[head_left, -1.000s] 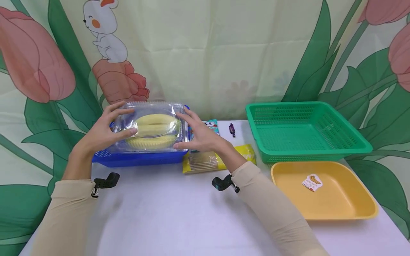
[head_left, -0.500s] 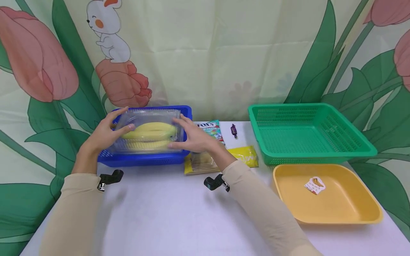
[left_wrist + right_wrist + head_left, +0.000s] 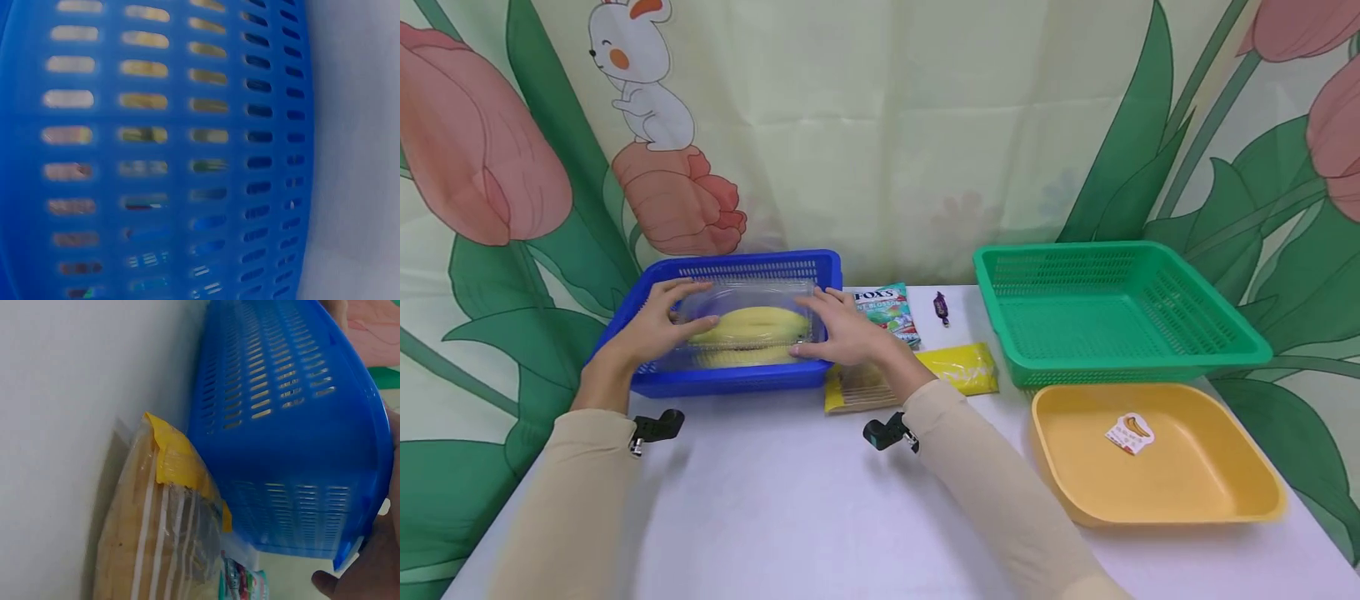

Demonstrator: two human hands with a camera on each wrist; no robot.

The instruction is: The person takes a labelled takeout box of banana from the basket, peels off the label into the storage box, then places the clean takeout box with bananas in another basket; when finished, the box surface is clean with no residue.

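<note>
A clear plastic box (image 3: 748, 294) with bananas (image 3: 758, 327) inside sits low within the blue basket (image 3: 730, 385), at the left of the table. My left hand (image 3: 661, 327) holds its left end, thumb over the lid. At the right end my right hand (image 3: 848, 333) grips it, with the thumb near the front corner. Only the slotted basket wall (image 3: 181, 119) fills the left wrist view; that hand is hidden there. In the right wrist view, part of the right hand (image 3: 369, 572) shows at the basket's rim.
A yellow-ended food packet (image 3: 962, 369) lies against the basket's right side. Behind it are a teal Fox's packet (image 3: 886, 308) and a purple wrapped candy (image 3: 942, 309). Rightward stand a green basket (image 3: 1120, 365) and a yellow-orange tray (image 3: 1180, 475) holding a banana-picture card (image 3: 1131, 432).
Both hands have lowered the box of bananas down into the blue basket. Its back rim now shows behind the box, and more of the teal packet is uncovered.
</note>
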